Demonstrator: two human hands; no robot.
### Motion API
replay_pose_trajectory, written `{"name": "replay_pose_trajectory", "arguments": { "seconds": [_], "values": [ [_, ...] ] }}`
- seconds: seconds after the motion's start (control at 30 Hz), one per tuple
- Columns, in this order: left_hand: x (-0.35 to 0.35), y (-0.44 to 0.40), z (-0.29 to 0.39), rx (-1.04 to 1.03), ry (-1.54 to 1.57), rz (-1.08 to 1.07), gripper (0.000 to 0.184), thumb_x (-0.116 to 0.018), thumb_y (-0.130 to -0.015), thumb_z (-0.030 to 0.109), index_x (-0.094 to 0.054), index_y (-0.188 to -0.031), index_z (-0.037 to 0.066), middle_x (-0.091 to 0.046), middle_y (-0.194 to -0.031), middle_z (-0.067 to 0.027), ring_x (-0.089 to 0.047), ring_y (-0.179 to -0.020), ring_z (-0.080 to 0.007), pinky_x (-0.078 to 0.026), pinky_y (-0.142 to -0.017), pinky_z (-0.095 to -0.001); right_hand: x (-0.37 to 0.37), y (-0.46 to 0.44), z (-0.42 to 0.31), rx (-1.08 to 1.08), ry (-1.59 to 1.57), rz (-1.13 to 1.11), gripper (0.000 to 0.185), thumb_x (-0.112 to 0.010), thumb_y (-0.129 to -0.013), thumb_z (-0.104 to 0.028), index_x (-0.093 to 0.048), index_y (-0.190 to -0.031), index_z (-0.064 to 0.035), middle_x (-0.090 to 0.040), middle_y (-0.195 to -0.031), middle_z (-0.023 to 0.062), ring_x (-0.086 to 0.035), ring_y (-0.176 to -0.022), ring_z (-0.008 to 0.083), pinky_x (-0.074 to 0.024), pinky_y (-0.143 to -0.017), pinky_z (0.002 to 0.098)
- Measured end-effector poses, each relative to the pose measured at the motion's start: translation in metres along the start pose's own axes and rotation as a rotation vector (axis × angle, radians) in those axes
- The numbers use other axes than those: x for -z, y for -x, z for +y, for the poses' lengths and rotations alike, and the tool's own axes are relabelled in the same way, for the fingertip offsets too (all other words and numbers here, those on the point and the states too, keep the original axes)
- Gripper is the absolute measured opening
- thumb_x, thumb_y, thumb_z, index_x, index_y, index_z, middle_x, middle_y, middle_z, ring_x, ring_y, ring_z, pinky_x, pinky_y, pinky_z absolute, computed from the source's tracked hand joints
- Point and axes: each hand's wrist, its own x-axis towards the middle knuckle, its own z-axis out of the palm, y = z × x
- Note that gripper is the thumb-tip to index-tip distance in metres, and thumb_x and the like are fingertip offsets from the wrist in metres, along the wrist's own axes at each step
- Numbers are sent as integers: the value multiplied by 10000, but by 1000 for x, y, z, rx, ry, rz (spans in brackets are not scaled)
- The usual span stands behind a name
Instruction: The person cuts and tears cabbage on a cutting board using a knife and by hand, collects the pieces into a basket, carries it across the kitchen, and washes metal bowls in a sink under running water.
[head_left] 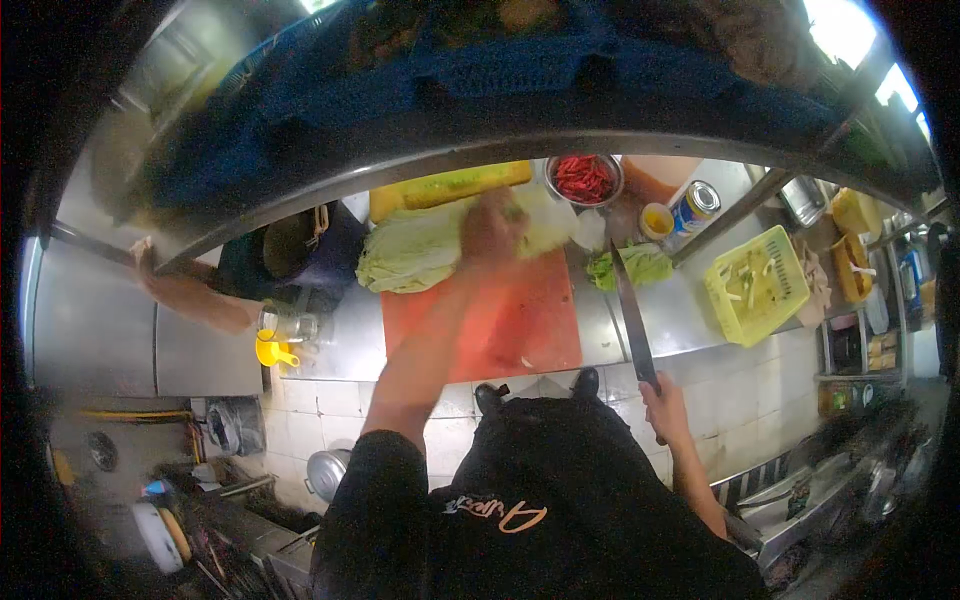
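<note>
Clearly, right grip (666, 408) closed around knife handle (656, 387).

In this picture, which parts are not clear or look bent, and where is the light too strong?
All in the head view: left hand smeared by motion, right hand and knife clearer; shelf edge bowed by wide-lens distortion, corners black; glare whites out patches at upper right.

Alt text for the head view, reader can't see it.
A person's right hand holds a long knife beside a red cutting board, the blurred left hand over pale cabbage. A bowl of red peppers sits behind, a yellow basket to the right.
</note>
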Motion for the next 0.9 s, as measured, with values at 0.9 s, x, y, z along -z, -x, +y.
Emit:
{"name": "replay_pose_trajectory", "arguments": {
  "seconds": [0.9],
  "values": [
    [87, 19, -110, 121, -491, -542, 788, -702, -687, 521, -464, -1311, 104, -444, -1358, -198, -438, -1245, -382, -396, -1009, -474, -27, -32, -38, 197, 283, -296, 261, -596, -889, -251, -573, -1012, -22, -588, -705, 178, -589, -671, 330, -444, -580, 411]
  ]
}}
